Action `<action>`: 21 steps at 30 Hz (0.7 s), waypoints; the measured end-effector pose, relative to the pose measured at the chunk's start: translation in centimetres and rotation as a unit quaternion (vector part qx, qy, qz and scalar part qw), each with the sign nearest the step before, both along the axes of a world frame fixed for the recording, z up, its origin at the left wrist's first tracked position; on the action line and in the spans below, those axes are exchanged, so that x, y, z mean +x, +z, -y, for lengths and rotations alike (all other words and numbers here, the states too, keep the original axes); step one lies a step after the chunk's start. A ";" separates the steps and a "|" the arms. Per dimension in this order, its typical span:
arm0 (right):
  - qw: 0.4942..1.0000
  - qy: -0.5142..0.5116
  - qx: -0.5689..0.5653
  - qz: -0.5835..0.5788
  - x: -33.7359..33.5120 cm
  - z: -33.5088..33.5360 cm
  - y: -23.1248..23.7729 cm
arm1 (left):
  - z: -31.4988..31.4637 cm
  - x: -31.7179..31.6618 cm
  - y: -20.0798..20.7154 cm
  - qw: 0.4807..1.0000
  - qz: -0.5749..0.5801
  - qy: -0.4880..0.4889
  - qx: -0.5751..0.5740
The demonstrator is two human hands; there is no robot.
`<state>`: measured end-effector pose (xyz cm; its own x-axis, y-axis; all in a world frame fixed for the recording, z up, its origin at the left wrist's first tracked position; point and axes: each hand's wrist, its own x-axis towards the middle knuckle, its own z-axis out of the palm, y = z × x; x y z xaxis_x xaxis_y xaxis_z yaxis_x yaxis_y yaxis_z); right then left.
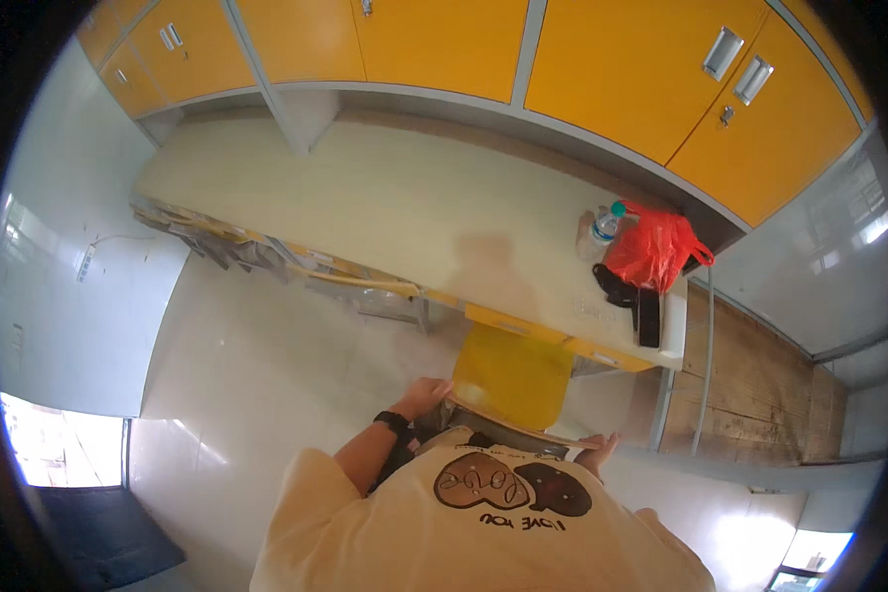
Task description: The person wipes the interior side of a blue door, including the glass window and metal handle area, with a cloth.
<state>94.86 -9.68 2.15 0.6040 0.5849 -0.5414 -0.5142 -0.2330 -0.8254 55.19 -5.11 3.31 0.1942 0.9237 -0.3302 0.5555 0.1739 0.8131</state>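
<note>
A chair with a flat yellow seat (515, 375) stands between me and the long desk, its far end close to the desk's front edge. Along its near side runs a curved brown rail (503, 418). My left hand (426, 397), with a black watch on the wrist, is closed round the left end of this rail. At the right end, my right hand (597, 452) grips the rail, some fingertips pointing up. My shirt hides part of the chair's near side and most of my right forearm.
On the right end of the desk (385, 197) are a red plastic bag (654, 252), a clear bottle (602, 232) and a black strap-like item (647, 318). Yellow cabinets (622, 79) hang above. Other stools or chairs (395, 306) are tucked beneath the desk. A dark mat (109, 538) lies at lower left.
</note>
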 end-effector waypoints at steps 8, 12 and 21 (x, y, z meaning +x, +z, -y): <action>0.999 0.001 0.007 -0.054 0.3 -4.0 -2.0 | -5.0 -1.1 0.8 0.999 -0.006 -0.013 -0.050; 0.999 0.020 0.014 -0.021 -1.9 -5.1 -1.0 | -5.9 -3.1 -0.8 0.998 0.001 -0.022 -0.058; 0.999 -0.044 0.022 -0.019 -7.1 -7.7 0.1 | -9.8 -8.5 -1.8 0.993 0.031 -0.105 -0.052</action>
